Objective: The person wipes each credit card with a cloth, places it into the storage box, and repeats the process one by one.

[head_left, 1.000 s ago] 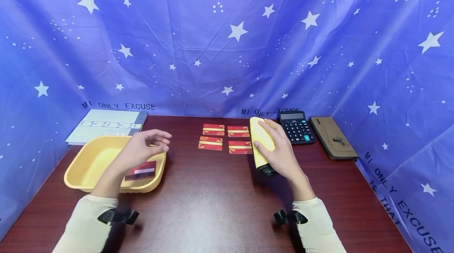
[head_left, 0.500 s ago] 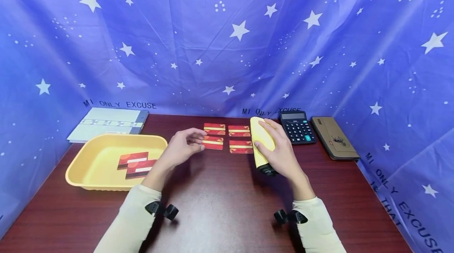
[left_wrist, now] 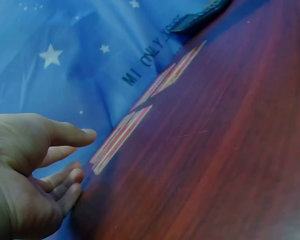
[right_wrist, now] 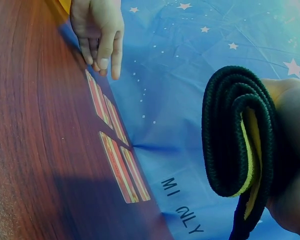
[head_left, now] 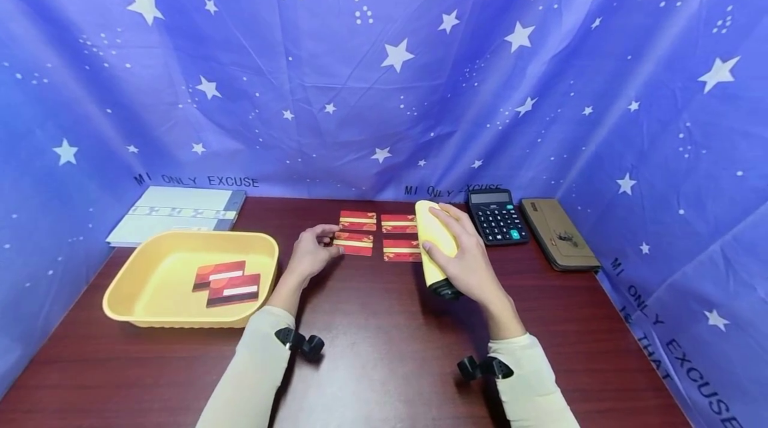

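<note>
My right hand (head_left: 471,258) grips a rolled yellow cloth (head_left: 435,241) with black edging. In the right wrist view the cloth's dark folded end (right_wrist: 235,135) shows, held up off the table. My left hand (head_left: 310,253) is low at the left edge of the red-and-gold cards, thumb and fingers apart with nothing between them. Its fingertips come right up to the near left card (head_left: 354,244). Behind that lies the far left card (head_left: 358,220); to the right are the far right card (head_left: 398,223) and the near right card (head_left: 401,250), partly overlapped by the cloth.
A yellow plastic basin (head_left: 138,311) stands at the left, with two overlapping red cards (head_left: 234,289) inside. Behind it lies a white-and-grey folder (head_left: 174,211). A black calculator (head_left: 498,218) and a brown zip wallet (head_left: 558,235) lie at the back right, before the starry curtain (head_left: 336,68).
My left hand has moved right from over the basin to the left edge of the cards, uncovering the two cards in the basin. The right hand keeps its grip on the cloth.
</note>
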The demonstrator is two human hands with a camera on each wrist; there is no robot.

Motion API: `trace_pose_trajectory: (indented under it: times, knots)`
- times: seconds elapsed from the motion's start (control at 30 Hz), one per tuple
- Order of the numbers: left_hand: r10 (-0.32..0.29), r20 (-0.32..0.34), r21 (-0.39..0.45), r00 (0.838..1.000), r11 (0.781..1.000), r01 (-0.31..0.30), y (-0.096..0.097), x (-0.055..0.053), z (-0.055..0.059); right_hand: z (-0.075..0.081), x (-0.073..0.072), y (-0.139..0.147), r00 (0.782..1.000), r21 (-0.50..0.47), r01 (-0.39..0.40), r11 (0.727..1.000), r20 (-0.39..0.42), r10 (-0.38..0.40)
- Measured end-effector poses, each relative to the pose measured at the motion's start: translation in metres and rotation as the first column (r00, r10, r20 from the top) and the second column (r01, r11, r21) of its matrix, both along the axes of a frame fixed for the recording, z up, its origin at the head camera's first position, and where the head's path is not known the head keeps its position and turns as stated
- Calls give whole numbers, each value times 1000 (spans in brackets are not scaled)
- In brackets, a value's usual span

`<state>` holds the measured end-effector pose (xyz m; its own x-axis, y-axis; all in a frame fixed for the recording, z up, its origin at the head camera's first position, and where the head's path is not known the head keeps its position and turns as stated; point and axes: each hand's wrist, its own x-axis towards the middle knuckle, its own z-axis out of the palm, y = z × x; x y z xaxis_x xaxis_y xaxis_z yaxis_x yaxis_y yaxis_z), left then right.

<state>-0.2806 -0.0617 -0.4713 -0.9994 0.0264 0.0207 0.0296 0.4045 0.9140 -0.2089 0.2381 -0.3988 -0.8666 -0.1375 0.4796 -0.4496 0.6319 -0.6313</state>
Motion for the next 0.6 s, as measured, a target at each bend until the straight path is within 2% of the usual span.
trace_pose_trajectory:
  times: [0.1, 0.2, 0.37, 0.6]
  knots:
    - [9, -31, -62, 999, 998, -11, -2, -6, -4, 0, 0, 0, 1000, -3, 3, 1000, -8, -3]
    - [-18, -46, -144, 999, 990, 11, -2, -12, -8, 0, -1, -1, 1000, 4, -1, 1000, -4, 1]
    - [-52, -49, -275, 997, 961, 37, 1, -16, -13, -1, 0, -1, 1000, 14, -3, 1000, 15, 3]
    - [-32, -22, -321, 999, 947, 23, -2, -13, -11, -2, 0, -3, 1000, 12, -4, 1000, 14, 4]
